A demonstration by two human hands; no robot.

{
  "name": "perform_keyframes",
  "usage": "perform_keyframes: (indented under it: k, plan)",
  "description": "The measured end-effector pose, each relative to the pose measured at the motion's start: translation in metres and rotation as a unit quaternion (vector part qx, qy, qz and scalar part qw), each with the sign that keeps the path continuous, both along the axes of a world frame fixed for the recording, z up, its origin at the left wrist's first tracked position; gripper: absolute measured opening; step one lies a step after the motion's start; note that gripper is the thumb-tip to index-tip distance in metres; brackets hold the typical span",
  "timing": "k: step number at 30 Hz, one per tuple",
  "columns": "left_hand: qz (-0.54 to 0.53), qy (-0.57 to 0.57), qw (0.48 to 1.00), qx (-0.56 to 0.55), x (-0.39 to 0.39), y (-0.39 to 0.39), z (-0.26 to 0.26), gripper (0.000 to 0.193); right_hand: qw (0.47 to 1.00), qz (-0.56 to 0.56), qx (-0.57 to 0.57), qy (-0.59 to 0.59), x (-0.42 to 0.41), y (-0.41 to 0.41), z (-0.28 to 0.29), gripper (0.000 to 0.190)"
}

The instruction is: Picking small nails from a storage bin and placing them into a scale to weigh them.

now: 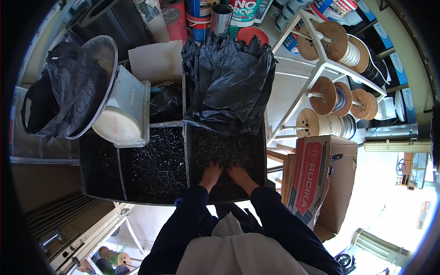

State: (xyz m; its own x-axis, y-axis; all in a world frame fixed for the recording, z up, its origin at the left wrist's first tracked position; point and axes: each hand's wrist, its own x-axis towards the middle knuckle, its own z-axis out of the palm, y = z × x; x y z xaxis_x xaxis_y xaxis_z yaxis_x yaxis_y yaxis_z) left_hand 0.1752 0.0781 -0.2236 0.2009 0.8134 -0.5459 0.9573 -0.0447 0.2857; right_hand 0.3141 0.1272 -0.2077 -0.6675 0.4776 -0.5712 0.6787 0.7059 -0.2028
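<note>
My left hand (211, 174) and my right hand (240, 174) reach side by side into the right compartment of a dark, divided bin (187, 156). Their fingertips touch a heap of thin nails (220, 146) and are partly hidden there, so I cannot tell whether they grip any. A pile of black plastic bags (230, 86) covers the back of this compartment. Left of the divider, shorter, shinier nails (158, 161) fill the middle compartment. Some scattered small pieces lie in the leftmost compartment (101, 168).
A weighing scale (129, 103) stands at the bin's left, its round pan (111, 55) holding a black plastic bag (74, 89). To the right are a cardboard box (309, 175) and a white rack (321, 67) of cable spools. Paint buckets (244, 12) stand behind.
</note>
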Motion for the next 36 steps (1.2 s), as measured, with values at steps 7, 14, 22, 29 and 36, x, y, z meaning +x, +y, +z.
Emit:
perform_keyframes:
  k: [7,14,22,29,36]
  plan:
    - [0.042,-0.013,0.993,0.112,0.005,-0.007,-0.008,0.029,0.997,-0.074,-0.008,0.029,-0.001,-0.008,-0.006,0.042]
    - [0.015,0.003,1.0,0.008,0.005,-0.004,-0.01,0.032,0.999,-0.039,-0.025,0.009,-0.002,-0.01,-0.006,0.045]
    - [0.056,-0.051,0.994,0.084,-0.006,-0.012,-0.012,0.025,0.996,-0.049,-0.069,0.029,-0.002,-0.001,0.007,0.051]
    - [0.042,-0.071,0.99,0.114,-0.017,-0.011,-0.001,0.025,0.984,-0.034,-0.11,0.14,0.015,0.013,-0.007,0.039]
    - [0.088,-0.129,0.984,0.082,-0.034,-0.008,-0.001,0.026,0.973,-0.109,-0.143,0.146,0.014,0.017,0.007,0.035]
